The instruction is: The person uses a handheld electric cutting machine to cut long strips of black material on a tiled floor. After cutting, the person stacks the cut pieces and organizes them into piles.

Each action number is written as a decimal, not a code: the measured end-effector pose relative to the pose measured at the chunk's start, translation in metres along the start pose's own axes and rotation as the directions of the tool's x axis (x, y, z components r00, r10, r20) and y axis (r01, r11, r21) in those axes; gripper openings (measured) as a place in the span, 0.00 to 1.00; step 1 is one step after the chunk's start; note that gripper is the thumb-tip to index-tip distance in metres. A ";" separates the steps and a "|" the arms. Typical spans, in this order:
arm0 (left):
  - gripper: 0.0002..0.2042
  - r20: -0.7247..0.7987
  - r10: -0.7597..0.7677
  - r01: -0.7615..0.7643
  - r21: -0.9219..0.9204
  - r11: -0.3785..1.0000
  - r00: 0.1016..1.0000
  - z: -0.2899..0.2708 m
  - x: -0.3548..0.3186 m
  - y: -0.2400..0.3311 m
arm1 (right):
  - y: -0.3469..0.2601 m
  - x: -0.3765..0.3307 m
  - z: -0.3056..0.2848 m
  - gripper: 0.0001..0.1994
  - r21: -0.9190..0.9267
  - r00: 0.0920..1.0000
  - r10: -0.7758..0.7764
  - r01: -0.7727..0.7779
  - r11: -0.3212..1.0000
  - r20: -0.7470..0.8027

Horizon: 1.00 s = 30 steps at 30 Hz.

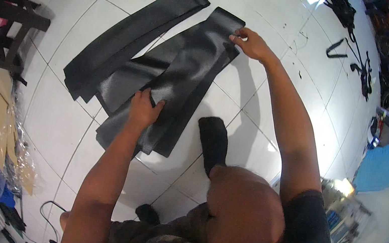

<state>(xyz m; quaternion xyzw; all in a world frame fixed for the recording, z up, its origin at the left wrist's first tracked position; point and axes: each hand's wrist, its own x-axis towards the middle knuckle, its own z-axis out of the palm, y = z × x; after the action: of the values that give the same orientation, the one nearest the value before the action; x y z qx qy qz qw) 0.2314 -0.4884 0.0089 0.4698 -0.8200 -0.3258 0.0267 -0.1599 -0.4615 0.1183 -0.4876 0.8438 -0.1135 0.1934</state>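
Head view: The left hand (144, 109) lies flat, fingers spread, pressing on the near part of a long shiny black fabric panel (181, 76) spread on the white tiled floor (257, 111); it grips nothing. The right hand (251, 42) pinches the panel's far corner between fingers and thumb. Judged from this, one hand anchors the panel while the other keeps it stretched flat. A second stack of black strips (132, 35) lies just beside it to the left, partly overlapped. The person's dark-socked foot (212, 142) rests near the panel's right edge. Black straps (353, 50) lie well apart at upper right, a dark wooden stool (8, 31) at left.
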 end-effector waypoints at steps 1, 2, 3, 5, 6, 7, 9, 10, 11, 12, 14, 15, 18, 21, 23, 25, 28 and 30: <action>0.29 -0.001 -0.012 0.012 -0.040 0.999 1.000 0.002 0.006 -0.001 | 0.008 0.029 0.002 0.30 -0.035 0.998 -0.048 0.047 0.998 -0.027; 0.27 -0.002 -0.024 0.024 -0.082 0.996 1.000 0.004 0.013 -0.002 | 0.017 0.053 0.006 0.31 -0.073 0.994 -0.099 0.095 0.993 -0.052; 0.25 -0.016 -0.054 0.052 -0.119 0.992 0.998 0.004 0.019 -0.007 | 0.008 0.076 0.006 0.34 -0.055 0.997 -0.039 0.036 0.998 -0.068; 0.23 -0.028 -0.058 0.054 -0.146 0.988 0.998 0.006 0.019 -0.005 | 0.005 0.109 0.010 0.36 -0.126 0.994 -0.005 -0.009 0.992 -0.112; 0.21 -0.033 -0.059 0.053 -0.161 0.986 0.998 0.008 0.015 -0.003 | 0.006 0.126 0.009 0.37 -0.161 0.991 0.010 -0.033 0.986 -0.137; 0.21 -0.065 -0.048 0.037 -0.165 0.986 0.997 0.011 0.014 -0.001 | 0.014 0.146 0.011 0.39 -0.212 0.991 0.021 -0.048 0.976 -0.129; 0.21 -0.131 -0.036 0.014 -0.167 0.986 0.991 0.019 0.012 0.006 | 0.031 0.176 0.004 0.40 -0.205 0.994 0.074 -0.055 0.977 0.086; 0.21 -0.131 -0.040 0.018 -0.169 0.985 0.991 0.016 0.013 0.008 | 0.034 0.181 0.008 0.41 -0.194 0.974 0.103 -0.063 0.979 0.200; 0.20 -0.128 -0.041 0.018 -0.172 0.985 0.991 0.013 0.014 0.011 | 0.039 0.186 0.009 0.41 -0.156 0.969 0.078 -0.042 0.987 0.235; 0.20 -0.123 -0.042 0.021 -0.174 0.985 0.991 0.012 0.014 0.014 | 0.041 0.188 0.007 0.40 -0.114 0.961 0.054 -0.023 0.993 0.272; 0.19 -0.181 -0.055 0.027 -0.152 0.988 0.982 0.012 0.014 0.017 | 0.032 0.185 0.003 0.40 -0.070 0.954 -0.007 0.030 0.997 0.300; 0.18 -0.209 -0.045 0.017 -0.133 0.991 0.977 0.008 0.015 0.013 | 0.019 0.174 -0.003 0.40 -0.067 0.958 -0.035 0.056 0.996 0.283; 0.18 -0.265 -0.052 0.017 -0.132 0.991 0.963 0.009 0.028 0.013 | 0.013 0.165 -0.009 0.36 -0.146 0.972 -0.106 0.138 0.980 0.208; 0.19 -0.120 -0.122 0.088 -0.261 0.961 0.985 0.019 0.029 0.017 | 0.031 0.162 -0.008 0.27 -0.070 0.964 -0.173 0.190 0.979 0.202; 0.20 -0.112 -0.168 0.136 -0.254 0.958 0.979 0.013 0.035 0.034 | 0.021 0.153 -0.020 0.24 -0.028 0.953 -0.232 0.242 0.970 0.195; 0.22 -0.169 -0.165 0.108 -0.304 0.947 0.972 -0.001 0.046 0.047 | -0.013 0.130 -0.040 0.20 0.052 0.922 -0.327 0.323 0.945 0.208; 0.24 -0.322 -0.076 -0.066 -0.410 0.909 0.944 -0.015 0.069 0.071 | -0.068 0.066 -0.085 0.15 0.331 0.799 -0.545 0.458 0.825 0.254; 0.25 -0.259 -0.032 -0.107 -0.501 0.859 0.965 -0.023 0.074 0.080 | -0.082 0.044 -0.097 0.16 0.525 0.681 -0.716 0.558 0.643 0.153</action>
<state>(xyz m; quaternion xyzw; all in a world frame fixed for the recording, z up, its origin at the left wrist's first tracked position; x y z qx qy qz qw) 0.1378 -0.5307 0.0527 0.4681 -0.7025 -0.4669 0.2633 -0.1582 -0.5401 0.2276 -0.7125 0.5158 -0.2731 0.3895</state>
